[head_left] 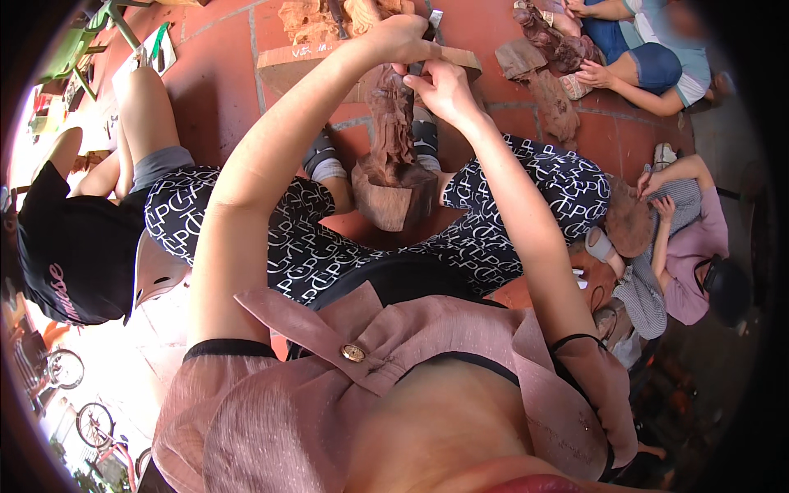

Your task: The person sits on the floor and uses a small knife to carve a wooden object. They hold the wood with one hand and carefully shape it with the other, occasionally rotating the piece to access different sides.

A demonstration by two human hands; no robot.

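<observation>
A dark brown carved wooden figure (393, 131) stands upright on its rough block base (394, 197), held between my knees. My left hand (403, 41) wraps over the top of the figure and grips a small metal tool (433, 20) whose tip pokes out above my fingers. My right hand (444, 86) presses against the upper right side of the carving, fingers closed on it just below the left hand. My legs in black-and-white patterned trousers (329, 238) flank the base.
A flat wooden plank (288, 66) lies on the red tiled floor (222, 74) behind the figure. Another carving (559, 107) lies at the upper right by a seated person. Other people sit close on the left (74, 238) and right (690, 255).
</observation>
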